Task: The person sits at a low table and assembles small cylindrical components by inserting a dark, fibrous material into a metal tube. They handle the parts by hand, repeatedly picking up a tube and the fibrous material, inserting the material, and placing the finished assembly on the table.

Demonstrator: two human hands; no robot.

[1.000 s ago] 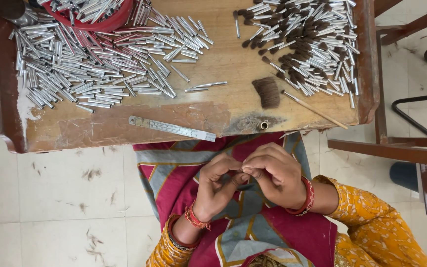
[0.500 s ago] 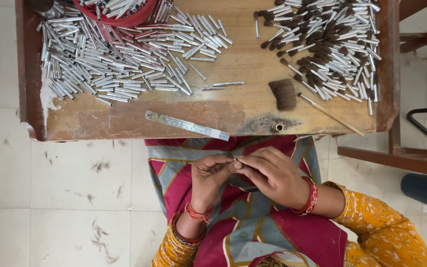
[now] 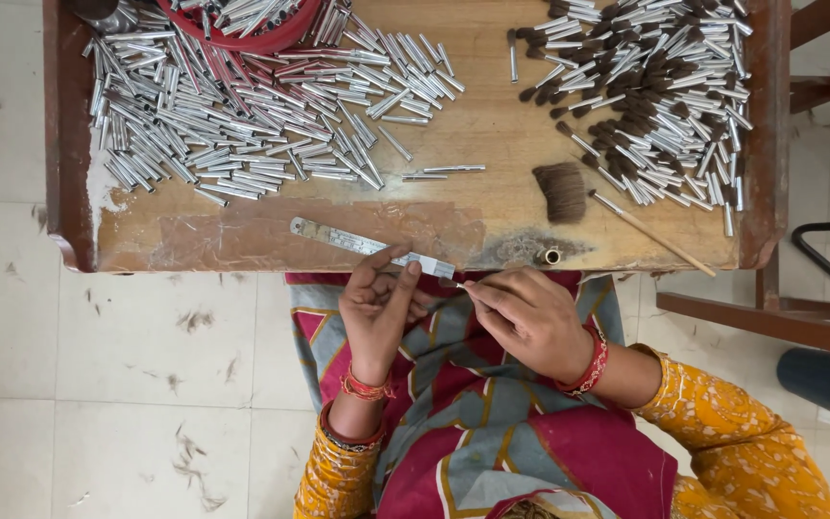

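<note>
Right hand (image 3: 530, 317), centre of the frame just below the table edge, pinched shut on a small metal tube (image 3: 460, 284) whose tip pokes out towards the left. Left hand (image 3: 379, 306) beside it, fingers loosely spread and apart, fingertips reaching up to the near end of a flat metal strip (image 3: 367, 245) lying along the wooden table's (image 3: 242, 235) front edge; nothing visibly gripped there. Likely trouble: tube held only by the fingertips over the lap, so easily dropped into the patterned cloth (image 3: 492, 413) or onto the tiled floor (image 3: 146, 384), already littered with hair scraps. Strip close to the table edge, so liable to be nudged off by a careless left-hand touch. Loose tuft of dark bristle (image 3: 562, 190), centre right on the table, apt to scatter if brushed. Heap of empty silver tubes (image 3: 242, 125) upper left and pile of bristle-filled tubes (image 3: 655, 96) upper right close enough to mix if swept by a sleeve. Thin wooden stick (image 3: 650, 234) at the right apt to roll.
</note>
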